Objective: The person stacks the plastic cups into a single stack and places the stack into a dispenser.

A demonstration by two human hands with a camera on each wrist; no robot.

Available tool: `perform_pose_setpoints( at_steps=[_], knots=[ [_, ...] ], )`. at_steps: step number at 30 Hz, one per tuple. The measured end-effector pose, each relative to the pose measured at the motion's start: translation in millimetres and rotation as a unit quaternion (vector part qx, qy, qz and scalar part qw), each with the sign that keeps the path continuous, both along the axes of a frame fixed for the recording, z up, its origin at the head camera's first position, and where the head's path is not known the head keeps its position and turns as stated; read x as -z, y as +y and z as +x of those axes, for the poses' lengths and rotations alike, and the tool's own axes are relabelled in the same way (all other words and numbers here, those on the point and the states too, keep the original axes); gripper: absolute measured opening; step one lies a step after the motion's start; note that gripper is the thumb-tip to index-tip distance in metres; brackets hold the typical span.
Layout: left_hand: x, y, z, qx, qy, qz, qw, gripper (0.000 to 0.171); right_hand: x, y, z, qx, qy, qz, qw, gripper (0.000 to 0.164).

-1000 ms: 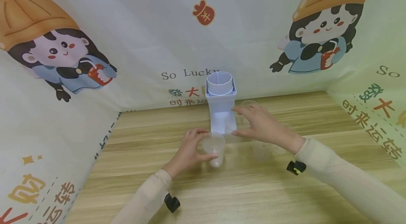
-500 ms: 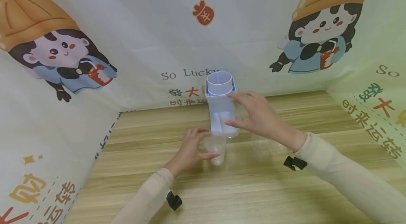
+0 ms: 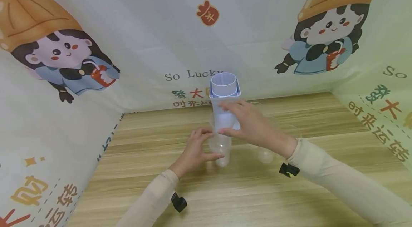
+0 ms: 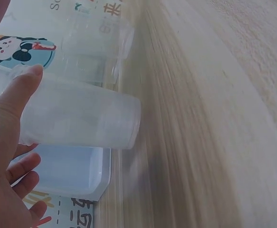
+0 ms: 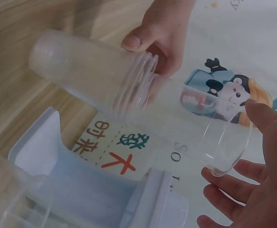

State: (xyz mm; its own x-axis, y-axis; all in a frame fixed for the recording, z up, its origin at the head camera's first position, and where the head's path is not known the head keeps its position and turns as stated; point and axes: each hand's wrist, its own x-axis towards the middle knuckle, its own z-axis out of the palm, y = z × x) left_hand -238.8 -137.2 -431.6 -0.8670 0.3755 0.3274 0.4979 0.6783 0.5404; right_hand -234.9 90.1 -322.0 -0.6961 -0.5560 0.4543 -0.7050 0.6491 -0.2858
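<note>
My left hand (image 3: 197,150) holds a small stack of clear plastic cups (image 5: 88,71) upright just above or on the table, thumb on one side and fingers on the other. My right hand (image 3: 246,123) grips another clear plastic cup (image 5: 190,123) near its rim. The lower end of that cup sits inside the stack's mouth in the right wrist view, while most of its wall stands out above. Behind both hands is a pale white-blue holder with a round tube on top (image 3: 224,85), partly covered by the right hand.
To the right, more clear cups (image 3: 265,154) stand on the wood-grain table (image 3: 257,191), partly behind the right forearm. A printed cloth (image 3: 154,41) rises behind and along the sides, close behind the white-blue holder.
My right hand has moved left with its clear cup, from beside the holder to over the stack, and the cup has entered the stack's mouth. The left hand has barely shifted.
</note>
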Motion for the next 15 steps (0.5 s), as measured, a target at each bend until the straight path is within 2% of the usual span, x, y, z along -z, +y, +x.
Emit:
perform_pose_setpoints(
  at_steps=[9, 15],
  knots=[
    [1.3, 3, -0.9, 0.005, -0.001, 0.016, 0.9999, 0.066, 22.8, -5, -1.9, -0.003, -0.028, 0.030, 0.999, 0.072],
    [5.1, 3, -3.1, 0.008, 0.001, 0.024, 0.9997, 0.069, 33.6, -8, -1.7, -0.012, -0.036, 0.065, 0.997, 0.071]
  ],
)
